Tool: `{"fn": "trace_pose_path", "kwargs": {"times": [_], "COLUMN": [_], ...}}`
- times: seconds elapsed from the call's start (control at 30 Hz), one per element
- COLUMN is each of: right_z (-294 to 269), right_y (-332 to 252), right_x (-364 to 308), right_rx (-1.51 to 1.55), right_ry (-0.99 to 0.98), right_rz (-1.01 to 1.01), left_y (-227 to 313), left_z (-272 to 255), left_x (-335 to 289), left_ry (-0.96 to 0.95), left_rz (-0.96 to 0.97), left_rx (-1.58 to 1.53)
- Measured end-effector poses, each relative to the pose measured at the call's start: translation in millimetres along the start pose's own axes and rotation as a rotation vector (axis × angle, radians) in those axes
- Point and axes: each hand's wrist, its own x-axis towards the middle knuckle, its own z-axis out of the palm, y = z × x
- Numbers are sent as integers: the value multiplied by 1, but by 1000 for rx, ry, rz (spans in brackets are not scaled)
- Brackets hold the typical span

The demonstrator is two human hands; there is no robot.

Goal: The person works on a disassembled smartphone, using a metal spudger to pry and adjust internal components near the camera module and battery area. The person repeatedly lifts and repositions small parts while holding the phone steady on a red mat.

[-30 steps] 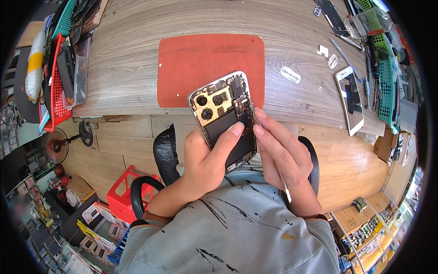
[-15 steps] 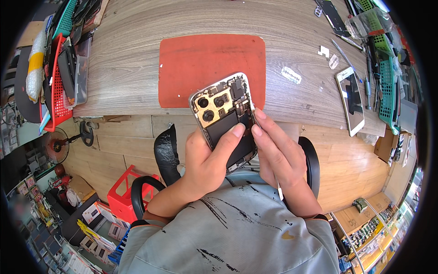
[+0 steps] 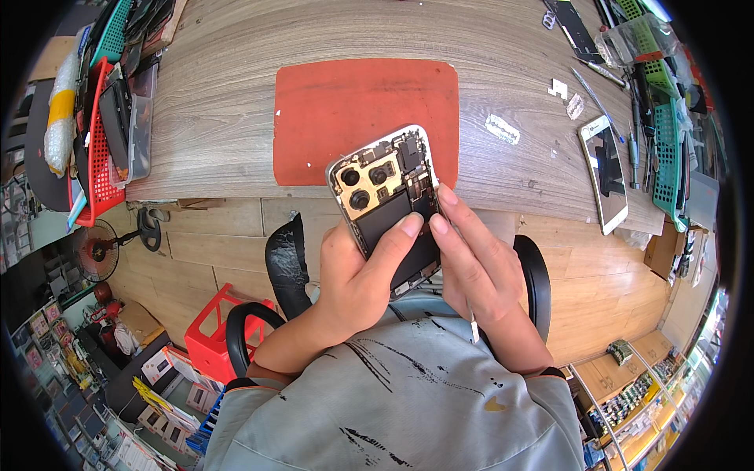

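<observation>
A: State the pose of both arms.

B: The left forearm [image 3: 294, 341] and the right forearm [image 3: 520, 344] rise in front of the grey shirt [image 3: 424, 392] and converge on the opened phone [image 3: 397, 191]. The left hand [image 3: 347, 281] supports the lower left side. The right hand [image 3: 483, 271] stands at the right long side, fingers directed up and to the left.

A: State the phone's position and the surrounding edges.

B: It is tilted, with its gold camera block [image 3: 367, 187] at the upper left. It is held at the near edge of the wooden table [image 3: 212, 102]; in the view, its top end overlaps the red mat [image 3: 365, 98]. Left of the mat, tabletop extends to the red basket [image 3: 95, 165]. To the right lie a silver blade-shaped piece [image 3: 503, 129] and, farther off, a white phone [image 3: 611, 188] near the green basket [image 3: 666, 157]. A black armrest [image 3: 536, 282] is just beside the right hand.

A: State each hand's opening and contact.

B: The left hand is closed around the opened phone: thumb [image 3: 400, 234] flat on the dark inner block [image 3: 378, 220], fingers passing behind. The right hand is partly closed, index and middle fingers extended, gripping a thin tool [image 3: 474, 331] whose pale end projects below the hand. The fingers cover the tool's tip, so its contact with the phone cannot be confirmed.
</observation>
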Motion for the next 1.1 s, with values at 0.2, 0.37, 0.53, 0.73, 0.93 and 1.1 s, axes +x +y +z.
{"fn": "trace_pose_path", "kwargs": {"times": [0.2,0.37,0.53,0.73,0.93,1.1], "right_z": [0,-1,-3,-8,-8,-6], "right_y": [0,1,1,-1,1,3], "right_x": [1,0,1,3,1,0], "right_rx": [-9,-3,0,-1,2,5], "right_ry": [-4,-16,-32,-43,-48,-22], "right_rz": [-11,-13,-2,4,-4,-18], "left_y": [0,3,-1,0,1,3], "left_z": [0,1,1,2,2,3], "left_x": [-1,-1,0,0,1,0], "left_ry": [-1,2,3,6,8,7], "left_rz": [-17,-58,-28,-14,-29,-33], "left_rx": [-2,-4,-19,-2,-4,-3]}}
